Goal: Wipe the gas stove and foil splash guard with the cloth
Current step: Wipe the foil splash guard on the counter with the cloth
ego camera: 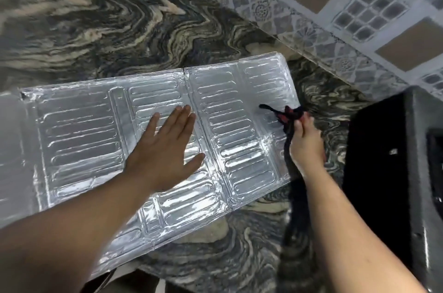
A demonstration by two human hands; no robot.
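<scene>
- Wiping of the guard [115,129] looks underway, not finished: it lies flat on the worktop [96,29], unfolded, w/ its panels spread left to right.
- Left hand [165,146] rests flat on the middle panels, fingers straight & spread, holding nothing; I'd judge it pins the foil so it won't slide.
- Right hand [305,141] grips the cloth [285,114], fingers curled round a bunched end; a dark tail of cloth hangs below the hand too.
- Cloth tip touches the guard's right-end panel, near its right edge. So the wipe is at that end now.
- Can't tell which panels are already clean: foil is shiny all over, no clear smear or wet track visible. Small dark spot at far-left top corner, may be dirt or a tear, too small to say.
- Stove [395,161] sits at right, just beside the guard's end, only partly in view; dark top, blurred. No sign either way that it's been wiped.
- Left to do, by my reckoning: rest of the guard panels, then the stove, or at least a check of it.
- Risk: thin foil creases easily, so light pressure.
</scene>
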